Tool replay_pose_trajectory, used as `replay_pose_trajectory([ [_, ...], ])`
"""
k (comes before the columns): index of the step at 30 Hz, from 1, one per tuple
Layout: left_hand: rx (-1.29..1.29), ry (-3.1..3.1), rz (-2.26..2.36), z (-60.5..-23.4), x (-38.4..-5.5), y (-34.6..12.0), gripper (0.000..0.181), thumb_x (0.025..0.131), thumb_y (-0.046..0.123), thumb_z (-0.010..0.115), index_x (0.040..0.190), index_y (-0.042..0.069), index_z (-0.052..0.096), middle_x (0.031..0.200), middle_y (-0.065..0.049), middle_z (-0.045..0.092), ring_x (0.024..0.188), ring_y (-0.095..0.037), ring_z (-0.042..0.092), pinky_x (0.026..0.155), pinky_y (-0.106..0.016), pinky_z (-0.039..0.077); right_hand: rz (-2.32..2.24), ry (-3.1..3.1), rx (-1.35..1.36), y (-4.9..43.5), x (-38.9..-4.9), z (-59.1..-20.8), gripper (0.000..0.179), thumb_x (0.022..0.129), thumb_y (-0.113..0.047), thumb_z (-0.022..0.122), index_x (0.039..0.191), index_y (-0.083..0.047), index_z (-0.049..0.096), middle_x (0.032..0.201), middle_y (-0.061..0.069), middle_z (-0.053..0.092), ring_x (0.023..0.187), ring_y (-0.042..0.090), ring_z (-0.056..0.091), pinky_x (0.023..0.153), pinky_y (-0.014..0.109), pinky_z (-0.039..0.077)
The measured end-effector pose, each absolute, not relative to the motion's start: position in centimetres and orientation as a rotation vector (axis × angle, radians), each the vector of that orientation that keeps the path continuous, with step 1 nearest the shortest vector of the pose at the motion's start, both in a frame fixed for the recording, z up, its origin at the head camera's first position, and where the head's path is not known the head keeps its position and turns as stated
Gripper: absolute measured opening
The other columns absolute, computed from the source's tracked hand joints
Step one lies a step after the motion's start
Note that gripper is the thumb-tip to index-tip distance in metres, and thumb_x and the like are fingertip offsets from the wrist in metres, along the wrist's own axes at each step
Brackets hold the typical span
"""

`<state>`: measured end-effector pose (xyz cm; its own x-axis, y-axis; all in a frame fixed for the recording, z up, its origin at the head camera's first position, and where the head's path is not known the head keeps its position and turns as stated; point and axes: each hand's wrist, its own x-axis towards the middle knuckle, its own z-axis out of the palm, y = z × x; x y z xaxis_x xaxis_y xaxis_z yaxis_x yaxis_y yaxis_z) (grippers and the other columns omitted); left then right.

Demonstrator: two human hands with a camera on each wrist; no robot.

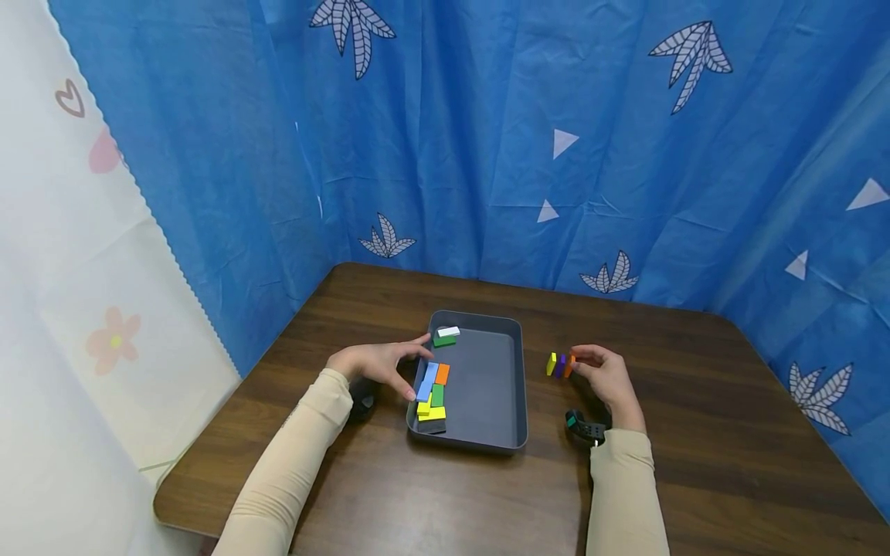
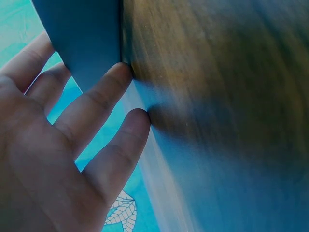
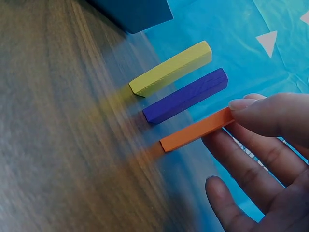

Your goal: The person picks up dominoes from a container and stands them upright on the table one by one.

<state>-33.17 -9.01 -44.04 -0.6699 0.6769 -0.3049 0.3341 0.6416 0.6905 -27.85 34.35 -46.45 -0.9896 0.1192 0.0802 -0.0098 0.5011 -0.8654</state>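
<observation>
In the head view my right hand [image 1: 612, 382] is right of the dark grey tray [image 1: 490, 386]. Its thumb and fingers pinch the top end of an orange block [image 3: 195, 130] that stands upright on the table. Beside that block, a purple block [image 3: 186, 96] and a yellow block [image 3: 173, 69] stand on end in a row. My left hand [image 1: 375, 363] is at the tray's left side, fingers spread, thumb by the rim next to light blue blocks [image 1: 427, 380]. Its fingertips [image 2: 123, 70] reach down beside the tray wall in the left wrist view.
Along the tray's left side lie an orange block [image 1: 442, 374], a green block [image 1: 437, 395], yellow blocks [image 1: 433, 414] and a black block [image 1: 433, 426]. White [image 1: 449, 332] and green [image 1: 445, 340] blocks lie in its far left corner. A blue curtain [image 1: 487, 154] hangs behind the wooden table [image 1: 723, 432].
</observation>
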Motion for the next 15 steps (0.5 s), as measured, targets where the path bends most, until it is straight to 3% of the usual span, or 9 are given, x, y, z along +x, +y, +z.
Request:
replay_pose_trajectory([
  [9, 0.787, 2.311, 0.816, -43.77, -32.97, -8.98, 0.085, 0.075, 0.040, 0.087, 0.149, 0.030, 0.046, 0.171, 0.009, 0.001, 0.152, -0.030, 0.024, 0.120, -0.063, 0.022, 1.506, -2.617, -0.082, 34.51, -27.98, -46.62, 0.034, 0.097, -0.002, 0.061, 0.130, 0.004, 0.060, 0.132, 0.026, 0.061, 0.101, 0.011, 0.062, 0.079, 0.008, 0.048],
  [15, 0.792, 2.317, 0.811, -43.84, -32.96, -8.99, 0.085, 0.075, 0.041, 0.087, 0.148, 0.031, 0.047, 0.171, 0.009, 0.001, 0.153, -0.030, 0.023, 0.120, -0.063, 0.022, 1.526, -2.633, -0.090, 34.33, -27.70, -46.48, 0.036, 0.098, -0.005, 0.062, 0.133, 0.003, 0.058, 0.135, 0.026, 0.060, 0.115, 0.028, 0.060, 0.081, 0.008, 0.047],
])
